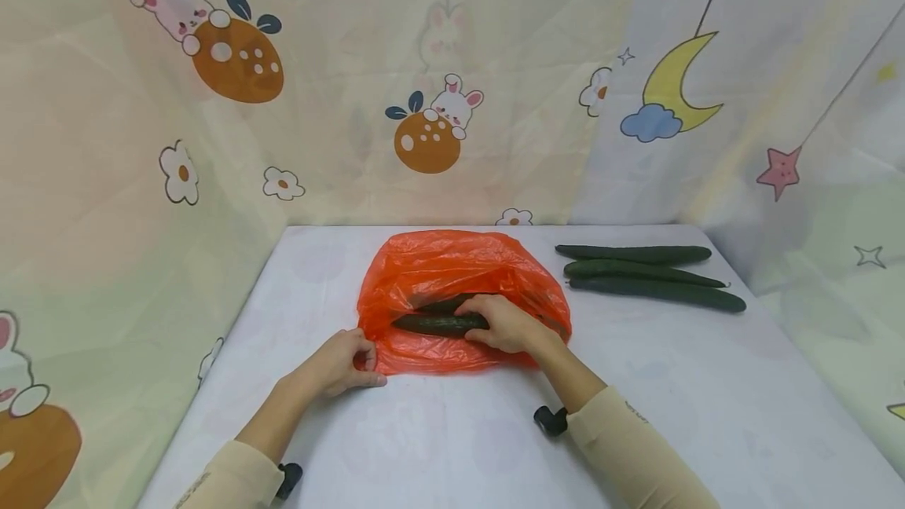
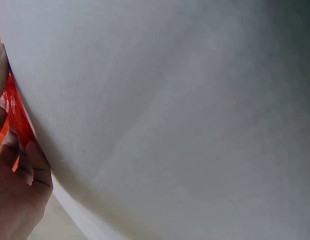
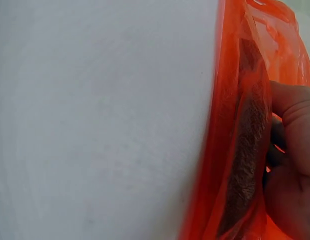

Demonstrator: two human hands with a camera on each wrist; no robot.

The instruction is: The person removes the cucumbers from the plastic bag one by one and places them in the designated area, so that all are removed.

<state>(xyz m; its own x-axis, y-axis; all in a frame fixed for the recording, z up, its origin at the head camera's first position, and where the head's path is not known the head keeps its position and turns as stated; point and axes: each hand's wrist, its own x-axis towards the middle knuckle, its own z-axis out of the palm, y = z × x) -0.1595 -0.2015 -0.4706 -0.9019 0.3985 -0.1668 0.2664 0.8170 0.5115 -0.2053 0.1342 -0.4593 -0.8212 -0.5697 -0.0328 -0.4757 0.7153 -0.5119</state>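
A red plastic bag [image 1: 452, 258] lies on the table with its mouth facing me. Inside it are two dark green cucumbers, the front cucumber [image 1: 434, 326] and a rear cucumber [image 1: 445, 305] partly hidden behind it. My right hand [image 1: 503, 324] reaches into the mouth and grips the front cucumber, fingers over its top and thumb on the near side. In the right wrist view, a cucumber [image 3: 247, 150] shows through the thin red film beside the hand. At the bag's left front corner, my left hand [image 1: 342, 364] pinches the bag's edge, a red fold [image 2: 19, 115] showing between its fingers.
Three more cucumbers lie side by side at the back right of the white table [image 1: 438, 430]: a far cucumber [image 1: 636, 254], a middle cucumber [image 1: 639, 270] and a near cucumber [image 1: 657, 292]. A printed cloth [image 1: 339, 100] hangs behind the table and along both sides.
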